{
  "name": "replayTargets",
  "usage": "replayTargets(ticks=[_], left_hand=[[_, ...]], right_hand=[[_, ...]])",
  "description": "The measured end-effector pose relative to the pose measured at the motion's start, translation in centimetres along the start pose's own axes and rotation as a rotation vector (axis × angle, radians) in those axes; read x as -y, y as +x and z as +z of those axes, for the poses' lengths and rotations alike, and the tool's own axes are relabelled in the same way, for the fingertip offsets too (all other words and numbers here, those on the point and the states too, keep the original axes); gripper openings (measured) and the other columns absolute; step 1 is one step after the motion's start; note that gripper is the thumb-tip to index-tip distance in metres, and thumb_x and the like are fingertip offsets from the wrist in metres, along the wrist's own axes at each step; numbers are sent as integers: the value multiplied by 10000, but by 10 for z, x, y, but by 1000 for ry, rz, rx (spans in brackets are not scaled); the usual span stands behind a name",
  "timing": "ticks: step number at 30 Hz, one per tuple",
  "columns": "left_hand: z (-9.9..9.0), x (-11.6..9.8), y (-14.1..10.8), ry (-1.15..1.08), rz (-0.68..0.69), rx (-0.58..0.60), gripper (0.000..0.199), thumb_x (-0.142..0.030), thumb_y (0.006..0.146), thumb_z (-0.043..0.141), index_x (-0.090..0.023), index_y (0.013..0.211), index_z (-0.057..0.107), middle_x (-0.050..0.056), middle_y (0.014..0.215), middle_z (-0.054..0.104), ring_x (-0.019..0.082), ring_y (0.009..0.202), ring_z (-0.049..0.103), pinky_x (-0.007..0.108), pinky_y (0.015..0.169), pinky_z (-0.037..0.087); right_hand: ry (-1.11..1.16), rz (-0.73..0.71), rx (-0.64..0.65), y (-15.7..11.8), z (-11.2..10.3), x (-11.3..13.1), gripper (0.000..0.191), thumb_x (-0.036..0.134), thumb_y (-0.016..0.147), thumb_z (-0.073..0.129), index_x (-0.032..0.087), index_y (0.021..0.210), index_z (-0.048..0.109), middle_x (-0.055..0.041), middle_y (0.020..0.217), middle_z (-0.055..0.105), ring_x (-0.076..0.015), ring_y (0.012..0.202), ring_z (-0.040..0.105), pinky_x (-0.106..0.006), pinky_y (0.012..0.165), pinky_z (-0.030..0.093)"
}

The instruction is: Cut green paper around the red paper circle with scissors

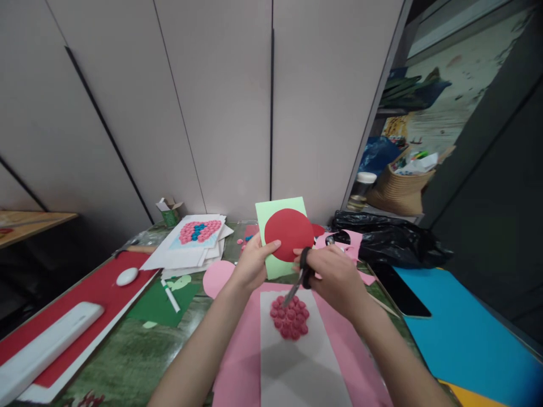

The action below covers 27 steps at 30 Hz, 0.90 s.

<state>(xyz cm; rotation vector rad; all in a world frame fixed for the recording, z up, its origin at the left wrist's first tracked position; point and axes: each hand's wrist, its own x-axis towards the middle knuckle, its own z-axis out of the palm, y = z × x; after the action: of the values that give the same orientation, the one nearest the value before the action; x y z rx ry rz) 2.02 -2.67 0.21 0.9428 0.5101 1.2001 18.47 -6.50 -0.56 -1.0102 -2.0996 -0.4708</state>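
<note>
My left hand (253,264) grips a light green sheet (280,269) together with a red paper circle (289,234) that lies on its front, thumb on the circle's left edge. Black-handled scissors (302,276) hang from my right hand (335,277), blades pointing down and to the left, while its fingertips touch the circle's lower right edge. Below the hands, a white sheet (303,370) bears a cluster of dark pink rosettes (289,317). Under that sheet is a larger pink sheet (240,362).
Left: stacked papers (178,254), a pink circle (218,278), green paper (161,305), a marker (170,296), red board (112,297) and a long white device (51,345). Right: a phone (401,289), blue paper (458,333), a black plastic bag (394,243) and pink scraps (352,243).
</note>
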Motion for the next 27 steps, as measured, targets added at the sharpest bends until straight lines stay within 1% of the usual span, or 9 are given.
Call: replayTargets(ticks=[2,5,7,11,13,16,19,23,27], left_hand=[[-5,-3,2,26,-26,52,354,-136,701,643,-142,1049,580,112,998,673,258,891,635,418,833,468],[-10,-8,3,46,-61,141,403,-128,712,640,-160,1107,562,115,1090,638,264,987,597,405,868,450],[-11,-10,3,46,-72,188,403,-127,726,629,-161,1122,558,119,1127,619,270,1026,576,400,876,447],[-12,-8,3,33,-96,222,384,-134,750,604,-151,1131,557,129,1118,623,287,1021,576,414,851,462],[-12,-7,3,19,-117,214,372,-134,760,588,-149,1131,558,128,1098,633,288,1011,582,418,846,465],[-10,-6,3,-14,-135,189,350,-130,775,559,-145,1124,564,122,1084,642,280,1018,581,411,862,457],[-8,-6,3,-41,-130,147,345,-136,775,550,-145,1119,571,114,1074,649,271,1020,582,401,886,443],[-5,-5,1,-41,-116,107,382,-154,765,572,-153,1146,559,107,1074,650,264,1019,584,395,907,428],[-2,-2,1,-35,-91,84,337,-167,783,559,-148,1119,578,103,1071,652,252,1033,577,384,930,409]], right_hand=[[171,254,-97,1,-3,-7,71,198,782,561,176,804,625,-40,768,662,-142,604,530,-281,629,380],[428,667,-266,4,-9,-20,157,293,747,611,175,848,636,-50,796,663,-158,633,557,-273,593,417],[634,811,-243,4,-12,-29,198,327,712,641,161,819,641,-53,777,656,-175,676,573,-273,592,431],[949,869,-12,3,-13,-40,263,338,639,696,140,804,645,-46,739,634,-178,702,574,-281,618,443],[997,880,34,3,-14,-39,271,338,614,708,135,781,641,-33,696,612,-158,648,557,-277,594,444],[986,925,31,5,-15,-32,251,324,583,725,139,713,618,3,597,555,-115,530,493,-250,502,415],[1001,966,15,7,-14,-28,250,322,573,734,142,688,602,24,547,510,-91,475,440,-230,446,372],[972,960,-44,9,-12,-29,272,358,551,742,144,654,611,8,559,528,-106,503,460,-235,453,368],[932,957,-98,9,-9,-30,326,407,517,746,139,668,640,5,545,546,-104,473,452,-238,439,342]])
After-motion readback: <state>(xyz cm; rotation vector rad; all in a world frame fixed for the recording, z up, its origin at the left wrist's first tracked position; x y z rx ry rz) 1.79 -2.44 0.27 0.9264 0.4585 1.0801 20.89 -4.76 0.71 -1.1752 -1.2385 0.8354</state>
